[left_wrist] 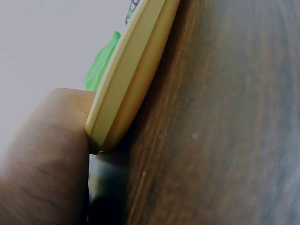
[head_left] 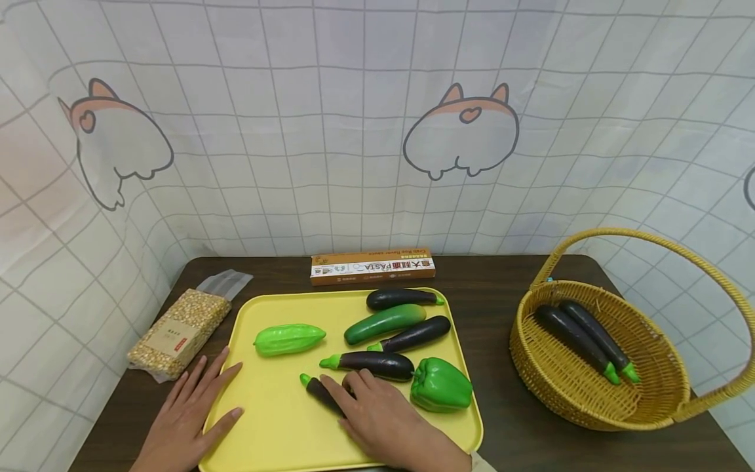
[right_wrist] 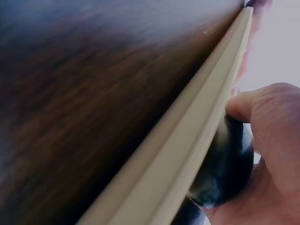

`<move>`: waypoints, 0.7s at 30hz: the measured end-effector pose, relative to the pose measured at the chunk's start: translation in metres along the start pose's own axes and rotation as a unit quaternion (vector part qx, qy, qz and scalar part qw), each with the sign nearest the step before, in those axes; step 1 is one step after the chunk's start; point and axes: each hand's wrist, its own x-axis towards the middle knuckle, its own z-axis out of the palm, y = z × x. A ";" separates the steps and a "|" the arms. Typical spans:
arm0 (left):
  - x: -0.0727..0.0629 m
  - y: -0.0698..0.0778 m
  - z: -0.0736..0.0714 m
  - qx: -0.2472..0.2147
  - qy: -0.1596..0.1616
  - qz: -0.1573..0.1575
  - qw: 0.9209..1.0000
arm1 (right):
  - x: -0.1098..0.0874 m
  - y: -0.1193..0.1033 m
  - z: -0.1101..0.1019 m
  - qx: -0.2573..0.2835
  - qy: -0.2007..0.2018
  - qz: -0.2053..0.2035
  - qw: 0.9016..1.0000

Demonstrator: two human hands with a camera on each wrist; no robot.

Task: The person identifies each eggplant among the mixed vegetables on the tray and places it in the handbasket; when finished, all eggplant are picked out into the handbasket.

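On the yellow tray (head_left: pixel 277 419), my right hand (head_left: pixel 386 416) grips a dark eggplant (head_left: pixel 322 395) whose green stem end points to the far left; the palm hides its other end. The right wrist view shows the thumb and fingers around its rounded dark body (right_wrist: pixel 227 161), just behind the tray rim. My left hand (head_left: pixel 189 410) lies with fingers spread over the tray's left edge. Just beyond the right hand lies another eggplant (head_left: pixel 377 364), with a green bell pepper (head_left: pixel 441 385) at its right. Farther back are two more eggplants, a cucumber (head_left: pixel 385 323) and a light green ridged vegetable (head_left: pixel 289 339).
A wicker basket (head_left: pixel 531 377) with a tall handle stands on the right, two eggplants (head_left: pixel 575 337) inside. A bag of corn kernels (head_left: pixel 183 331) lies left of the tray. Behind the tray is a pasta box (head_left: pixel 373 267), near the tiled-pattern curtain.
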 end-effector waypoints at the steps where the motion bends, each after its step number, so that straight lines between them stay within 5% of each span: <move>1: 0.000 0.000 0.000 0.000 -0.001 -0.001 1.000 | 0.000 -0.001 0.001 -0.004 0.002 -0.003 1.000; 21: 0.001 0.001 -0.001 0.003 0.008 0.006 1.000 | -0.001 0.000 -0.008 0.072 -0.030 0.014 0.997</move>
